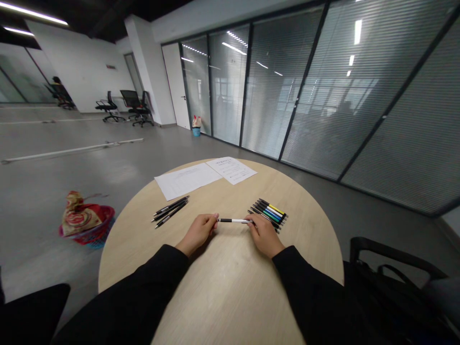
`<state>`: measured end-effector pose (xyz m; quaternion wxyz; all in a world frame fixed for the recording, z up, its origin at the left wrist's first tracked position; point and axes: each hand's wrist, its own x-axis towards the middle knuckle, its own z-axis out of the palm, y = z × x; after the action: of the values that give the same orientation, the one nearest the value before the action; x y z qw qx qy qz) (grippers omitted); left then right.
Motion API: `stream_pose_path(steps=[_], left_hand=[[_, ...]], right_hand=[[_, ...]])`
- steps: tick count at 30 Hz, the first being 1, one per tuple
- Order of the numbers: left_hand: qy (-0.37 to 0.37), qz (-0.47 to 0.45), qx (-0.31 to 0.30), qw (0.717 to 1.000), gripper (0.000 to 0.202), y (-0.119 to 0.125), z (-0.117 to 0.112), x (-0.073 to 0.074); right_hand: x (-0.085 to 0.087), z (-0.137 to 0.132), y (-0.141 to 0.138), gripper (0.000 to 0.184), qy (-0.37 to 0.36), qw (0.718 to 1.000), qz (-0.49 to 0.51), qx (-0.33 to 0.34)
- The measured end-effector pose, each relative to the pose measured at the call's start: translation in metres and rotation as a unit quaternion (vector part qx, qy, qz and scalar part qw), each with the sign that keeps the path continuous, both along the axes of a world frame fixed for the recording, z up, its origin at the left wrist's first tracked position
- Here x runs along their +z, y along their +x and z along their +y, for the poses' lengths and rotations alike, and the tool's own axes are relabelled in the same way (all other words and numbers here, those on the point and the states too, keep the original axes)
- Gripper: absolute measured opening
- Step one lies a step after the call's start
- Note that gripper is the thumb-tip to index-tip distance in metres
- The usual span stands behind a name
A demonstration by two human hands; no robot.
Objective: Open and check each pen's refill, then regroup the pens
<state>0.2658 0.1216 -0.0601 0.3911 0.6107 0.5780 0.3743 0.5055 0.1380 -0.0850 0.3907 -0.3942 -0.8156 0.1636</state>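
Observation:
A white pen with a black grip (233, 221) lies level between my two hands, just above the round wooden table (230, 287). My left hand (199, 232) pinches its black end with curled fingers. My right hand (264, 235) is closed on its other end. Right beside my right hand lies a row of several pens (270, 212) with yellow, white, blue and green barrels. To the left of my left hand lie three black pens (171, 211) side by side.
Two printed sheets of paper (204, 176) lie at the table's far edge. A red basket holding a bag (86, 224) stands on the floor to the left. A black chair with a bag (391, 282) is at the right. Glass partitions run behind.

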Motion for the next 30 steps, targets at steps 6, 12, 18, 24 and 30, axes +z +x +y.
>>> stream_pose_path(steps=[6, 12, 18, 24, 30], left_hand=[[0.001, -0.012, -0.017, 1.0, 0.052, 0.0, 0.0, 0.0], [0.027, -0.035, -0.035, 0.998, 0.046, -0.003, 0.004, -0.005], [0.044, -0.102, -0.085, 0.99, 0.032, -0.006, 0.006, -0.01], [0.05, -0.146, -0.095, 0.983, 0.039, -0.007, 0.008, -0.013], [0.025, -0.063, -0.057, 0.996, 0.044, -0.005, 0.005, -0.006]], right_hand=[[-0.001, -0.001, 0.0, 0.021, -0.01, 1.0, 0.004, 0.006], [-0.001, 0.0, 0.0, 0.022, -0.014, 1.0, 0.009, 0.004], [0.002, 0.001, 0.002, 0.023, -0.026, 0.999, 0.018, 0.005], [0.001, 0.002, 0.002, 0.021, -0.039, 0.999, 0.022, 0.004], [0.002, 0.001, 0.002, 0.019, -0.037, 0.999, 0.022, -0.002]])
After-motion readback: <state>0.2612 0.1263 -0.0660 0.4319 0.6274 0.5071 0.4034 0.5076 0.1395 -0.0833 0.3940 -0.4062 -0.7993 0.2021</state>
